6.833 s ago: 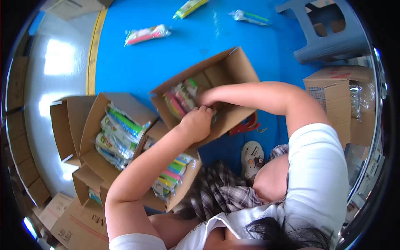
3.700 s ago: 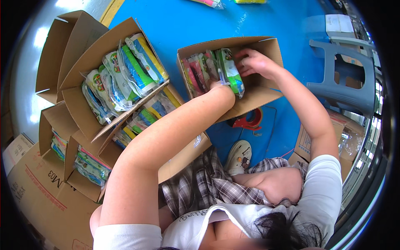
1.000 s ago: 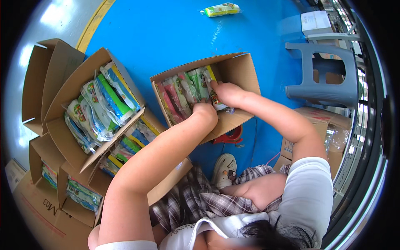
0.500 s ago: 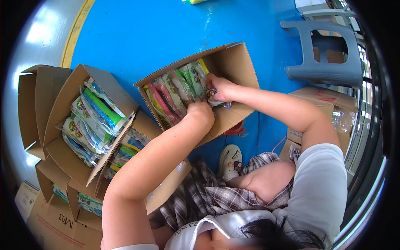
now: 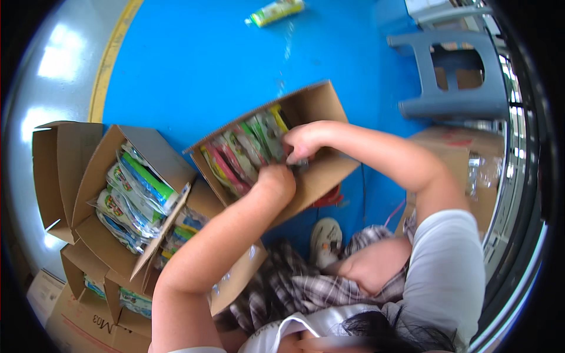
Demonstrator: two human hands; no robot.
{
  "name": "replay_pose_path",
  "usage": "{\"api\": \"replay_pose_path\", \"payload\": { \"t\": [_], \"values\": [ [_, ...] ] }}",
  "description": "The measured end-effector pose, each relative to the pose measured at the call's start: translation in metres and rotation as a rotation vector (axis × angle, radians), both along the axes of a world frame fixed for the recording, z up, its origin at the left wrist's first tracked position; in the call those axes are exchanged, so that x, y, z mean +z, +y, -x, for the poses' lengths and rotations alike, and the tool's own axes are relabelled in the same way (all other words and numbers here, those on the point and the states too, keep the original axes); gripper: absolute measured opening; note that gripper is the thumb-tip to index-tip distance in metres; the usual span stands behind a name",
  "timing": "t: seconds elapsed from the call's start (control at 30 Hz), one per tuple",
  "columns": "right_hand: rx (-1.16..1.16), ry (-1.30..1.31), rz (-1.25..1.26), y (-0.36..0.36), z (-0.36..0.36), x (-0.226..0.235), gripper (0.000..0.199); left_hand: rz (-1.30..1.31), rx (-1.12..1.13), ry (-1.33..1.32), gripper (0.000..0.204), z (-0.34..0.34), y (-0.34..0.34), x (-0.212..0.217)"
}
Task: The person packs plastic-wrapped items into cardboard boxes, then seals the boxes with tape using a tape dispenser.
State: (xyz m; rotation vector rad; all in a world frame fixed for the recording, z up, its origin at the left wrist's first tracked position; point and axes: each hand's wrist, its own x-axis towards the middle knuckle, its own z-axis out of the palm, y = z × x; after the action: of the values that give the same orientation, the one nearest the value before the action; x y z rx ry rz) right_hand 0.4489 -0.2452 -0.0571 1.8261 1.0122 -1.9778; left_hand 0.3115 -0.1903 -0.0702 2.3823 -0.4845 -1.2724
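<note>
An open cardboard box [image 5: 321,106] stands tilted in front of me. Colourful plastic-wrapped packets [image 5: 247,144], pink, green, white and yellow, are lined up on edge in its left and middle part. My right hand [image 5: 303,143] is inside at the right end of the row, its fingers curled closed on the clear plastic of an end packet. Lower down, my left hand [image 5: 276,179] reaches in over the near wall against the packets; its fingers are hidden among them. Bare cardboard shows in the box's right end.
To the left, another open box [image 5: 88,194] holds plastic-wrapped packets [image 5: 132,188], with more filled boxes below it. A green-yellow packet [image 5: 275,12] lies on the blue floor [image 5: 194,59] beyond. A grey stool [image 5: 421,100] and a carton [image 5: 447,141] stand at right.
The view has shifted, so the scene sits lower and the floor packet shows fully. Both hands remain in the box; the right hand's fingers have curled further over the end of the row.
</note>
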Motion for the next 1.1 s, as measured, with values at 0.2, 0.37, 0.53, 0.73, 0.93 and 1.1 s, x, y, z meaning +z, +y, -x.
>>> {"api": "replay_pose_path", "payload": {
  "t": [0.2, 0.37, 0.53, 0.73, 0.93, 1.1],
  "values": [
    [-0.523, -0.554, -1.054, 0.089, -0.132, 0.072, 0.032, -0.058, 0.103, -0.045, 0.045, 0.01, 0.007, 0.006],
    [-0.25, -1.047, -0.629, 0.098, -0.275, -0.086, 0.051, -0.023, 0.213, -0.096, 0.052, 0.015, -0.007, 0.0],
    [-0.547, -0.808, -0.647, 0.094, -0.288, -0.14, 0.037, 0.025, 0.165, -0.043, 0.054, 0.016, -0.001, -0.009],
    [-0.813, -1.111, -0.536, 0.08, -0.247, -0.122, 0.071, 0.01, 0.21, -0.056, 0.057, 0.025, 0.01, -0.01],
    [-1.577, -0.175, -0.695, -0.044, -0.256, -0.084, 0.073, 0.062, 0.145, -0.191, 0.052, 0.025, 0.001, -0.02],
    [-1.696, 0.648, -0.936, -0.112, -0.166, 0.012, 0.055, 0.06, 0.309, -0.235, 0.032, 0.0, 0.002, 0.022]
  ]
}}
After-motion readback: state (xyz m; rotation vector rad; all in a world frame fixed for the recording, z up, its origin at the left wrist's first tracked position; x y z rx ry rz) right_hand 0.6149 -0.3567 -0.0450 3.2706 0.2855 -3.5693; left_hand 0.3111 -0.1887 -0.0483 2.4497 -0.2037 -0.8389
